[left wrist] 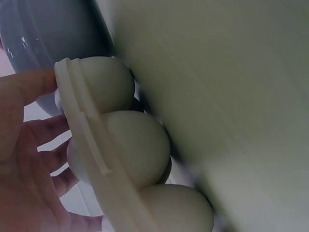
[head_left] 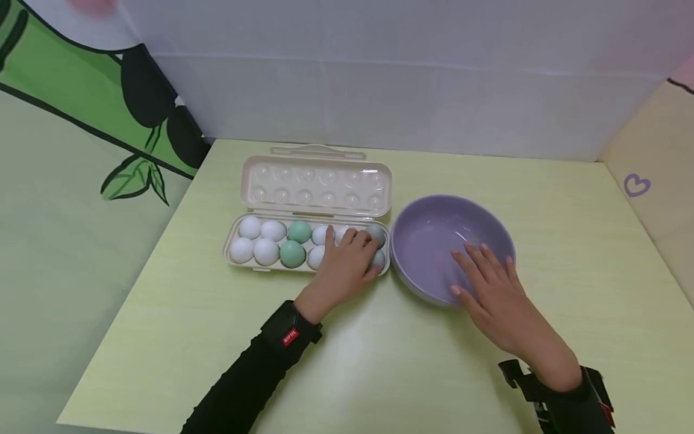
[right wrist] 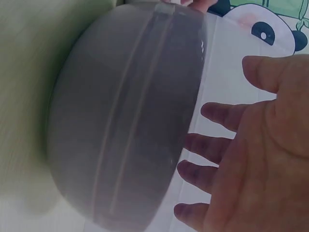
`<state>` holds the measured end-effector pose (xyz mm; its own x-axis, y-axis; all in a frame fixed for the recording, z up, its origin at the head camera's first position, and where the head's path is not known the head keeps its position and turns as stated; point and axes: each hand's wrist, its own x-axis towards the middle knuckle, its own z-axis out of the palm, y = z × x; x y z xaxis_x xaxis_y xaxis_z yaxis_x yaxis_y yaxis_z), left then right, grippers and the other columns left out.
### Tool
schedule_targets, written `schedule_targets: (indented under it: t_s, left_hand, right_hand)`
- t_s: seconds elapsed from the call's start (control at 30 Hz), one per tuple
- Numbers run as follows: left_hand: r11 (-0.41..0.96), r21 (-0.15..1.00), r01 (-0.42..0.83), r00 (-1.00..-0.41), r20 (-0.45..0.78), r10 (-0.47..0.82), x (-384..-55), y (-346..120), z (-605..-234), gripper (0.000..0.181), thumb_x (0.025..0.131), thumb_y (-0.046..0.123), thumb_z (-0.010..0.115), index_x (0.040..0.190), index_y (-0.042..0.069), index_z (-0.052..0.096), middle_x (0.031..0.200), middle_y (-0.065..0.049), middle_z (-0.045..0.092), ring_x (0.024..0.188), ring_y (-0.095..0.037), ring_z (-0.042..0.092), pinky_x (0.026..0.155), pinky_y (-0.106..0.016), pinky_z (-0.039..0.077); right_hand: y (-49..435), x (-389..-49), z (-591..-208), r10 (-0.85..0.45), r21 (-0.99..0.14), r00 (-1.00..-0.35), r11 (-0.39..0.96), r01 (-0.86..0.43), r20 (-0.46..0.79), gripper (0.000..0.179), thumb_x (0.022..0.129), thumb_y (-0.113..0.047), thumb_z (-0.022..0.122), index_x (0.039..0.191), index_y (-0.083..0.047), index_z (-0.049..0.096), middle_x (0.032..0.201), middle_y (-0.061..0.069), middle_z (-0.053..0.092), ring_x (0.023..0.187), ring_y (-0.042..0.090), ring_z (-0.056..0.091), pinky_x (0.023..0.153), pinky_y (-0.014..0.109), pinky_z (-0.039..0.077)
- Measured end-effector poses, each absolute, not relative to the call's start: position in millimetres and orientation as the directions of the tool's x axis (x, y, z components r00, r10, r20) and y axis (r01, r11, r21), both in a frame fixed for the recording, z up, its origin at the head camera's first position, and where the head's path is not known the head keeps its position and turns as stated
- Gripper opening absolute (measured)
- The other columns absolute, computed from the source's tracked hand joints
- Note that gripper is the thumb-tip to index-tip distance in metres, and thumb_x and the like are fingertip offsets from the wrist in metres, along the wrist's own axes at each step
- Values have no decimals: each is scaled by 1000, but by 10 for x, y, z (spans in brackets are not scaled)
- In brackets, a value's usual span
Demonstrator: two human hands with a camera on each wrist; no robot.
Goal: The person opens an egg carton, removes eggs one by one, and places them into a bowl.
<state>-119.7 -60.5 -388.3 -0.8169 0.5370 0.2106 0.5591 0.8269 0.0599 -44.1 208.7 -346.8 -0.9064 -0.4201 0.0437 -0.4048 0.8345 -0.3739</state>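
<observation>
In the head view my left hand [head_left: 343,269] reaches over the right end of an open egg carton [head_left: 252,263]. Its thumb and index finger are at either side of a pale bluish egg [head_left: 379,260] in the front right corner, the other fingers spread over neighbouring eggs. The left wrist view shows the thumb [left wrist: 36,84] right at the carton's rim, beside egg-filled cups. My right hand [head_left: 501,310], fingers apart and nearly straight, hovers over the front right of a purple bowl [head_left: 434,241]. Nothing is in its grasp, and the right wrist view shows the palm beside the bowl [right wrist: 120,121].
White eggs [head_left: 266,252] and green eggs [head_left: 293,254] sit in the carton's two rows. Its dimpled lid [head_left: 316,187] lies folded back. The bowl stands right against the carton's right end on the pale table [head_left: 190,337]. A white cloth [head_left: 379,102] hangs behind.
</observation>
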Motion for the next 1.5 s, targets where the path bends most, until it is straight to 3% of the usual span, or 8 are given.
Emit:
schedule_targets:
  t_s: [0.47,0.77,0.9,1.0,1.07,1.23,1.37,1.5]
  left_hand:
    - [830,38,556,-820,184,541,-1200,-500,-3859,33,86,34,58,112,12,53,100,-3,54,99,-22,47,91,-66,25]
    - [802,206,561,-827,181,533,-1169,-528,-3851,28,88,19,55,113,8,51,104,-5,52,100,-25,49,94,-67,23]
    - [742,289,604,-795,280,538,-1148,-565,-3776,28,84,7,58,110,2,51,101,-10,54,94,-29,51,94,-55,33]
    - [694,346,631,-772,367,519,-1123,-576,-3704,31,83,8,61,109,-2,51,97,-13,54,91,-29,51,85,-42,41]
    - [672,385,633,-770,403,494,-1100,-568,-3652,34,83,11,62,112,-2,50,99,-13,54,91,-28,50,81,-37,43]
    - [609,491,623,-780,444,441,-1027,-502,-3513,38,84,18,60,116,1,49,106,-11,53,99,-24,49,86,-34,42]
    - [547,577,606,-795,437,420,-964,-437,-3403,38,85,20,58,118,3,49,110,-9,53,98,-18,49,83,-30,43]
    - [482,662,574,-815,405,415,-917,-400,-3345,38,87,18,56,121,4,48,112,-8,52,95,-13,51,80,-23,45]
  right_hand:
    - [1854,-696,-3535,-485,-345,-874,817,-463,26,54,97,-45,29,143,-21,14,148,12,13,135,32,5,104,59,3]
    - [1810,-744,-3592,-490,-352,-872,812,-465,23,55,97,-46,28,143,-20,13,147,13,15,134,32,6,104,59,2]
    - [1773,-777,-3614,-501,-332,-862,801,-498,83,56,96,-45,32,142,-18,16,146,13,21,134,32,12,105,58,6]
    - [1726,-809,-3619,-519,-304,-841,785,-541,156,59,94,-42,42,141,-16,20,143,13,27,132,32,17,104,58,9]
    - [1677,-834,-3614,-530,-296,-819,764,-573,219,62,90,-41,49,140,-14,23,140,13,32,130,32,22,104,58,11]
    - [1503,-878,-3569,-526,-330,-761,692,-643,380,70,81,-39,63,136,-10,30,130,11,45,121,29,38,104,54,20]
    - [1375,-861,-3517,-472,-404,-750,640,-653,464,64,81,-32,66,131,-9,35,120,9,51,106,22,49,90,43,41]
    - [1326,-839,-3483,-421,-448,-738,601,-662,527,53,81,-21,67,125,-7,40,111,8,52,97,18,51,78,36,47]
